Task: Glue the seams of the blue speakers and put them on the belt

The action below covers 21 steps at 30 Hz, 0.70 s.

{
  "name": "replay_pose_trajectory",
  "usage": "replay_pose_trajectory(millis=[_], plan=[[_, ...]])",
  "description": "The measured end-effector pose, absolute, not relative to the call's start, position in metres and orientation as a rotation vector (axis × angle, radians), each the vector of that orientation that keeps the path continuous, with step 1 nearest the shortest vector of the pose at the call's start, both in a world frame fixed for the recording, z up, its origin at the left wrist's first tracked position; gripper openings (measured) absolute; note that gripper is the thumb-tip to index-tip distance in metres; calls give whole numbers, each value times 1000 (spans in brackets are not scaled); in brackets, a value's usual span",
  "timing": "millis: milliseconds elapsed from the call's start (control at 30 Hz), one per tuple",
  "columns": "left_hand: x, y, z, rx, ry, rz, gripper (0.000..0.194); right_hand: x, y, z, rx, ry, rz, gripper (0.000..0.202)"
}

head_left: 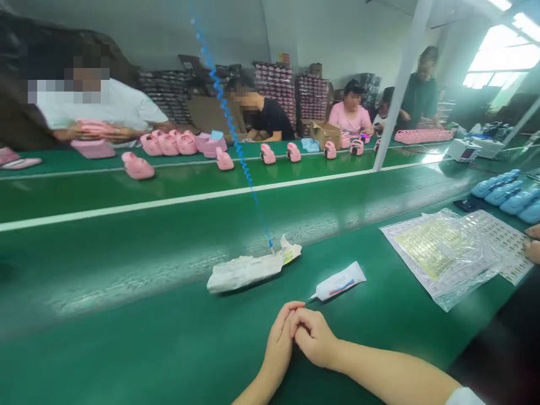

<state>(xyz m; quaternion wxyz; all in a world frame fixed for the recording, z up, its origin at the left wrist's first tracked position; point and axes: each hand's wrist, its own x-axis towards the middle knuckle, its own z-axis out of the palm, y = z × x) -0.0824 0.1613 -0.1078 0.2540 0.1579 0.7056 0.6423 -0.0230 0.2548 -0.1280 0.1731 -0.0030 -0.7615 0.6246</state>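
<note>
My left hand (280, 336) and my right hand (313, 336) rest against each other at the green table's near edge. The fingers of my right hand are curled against those of my left, which are pressed together. No object shows in either hand. Just beyond them lies a white tube (341, 282) with a pointed nozzle, blue and red marks on its side. Left of the tube is a long tool wrapped in white material (247, 272), joined to a coiled blue hose (230, 121) that hangs from above.
Plastic-covered sticker sheets (442, 247) lie at the right, beside another person's fingers (532, 244). Blue moulded parts (504, 194) stand behind them. Pink parts (138, 166) line the far belt (177, 188), where several people sit. A white post (396, 95) rises at the centre right.
</note>
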Motion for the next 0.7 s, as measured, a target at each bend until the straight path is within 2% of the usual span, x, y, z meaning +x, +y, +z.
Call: replay_pose_trajectory(millis=[267,700], plan=[[-76,170,-101,389,1879,1714,37,-16,266,-124,-58,-2158,1999,40],[-79,167,-89,427,1867,1713,28,-20,268,-107,-185,-2344,1902,29]])
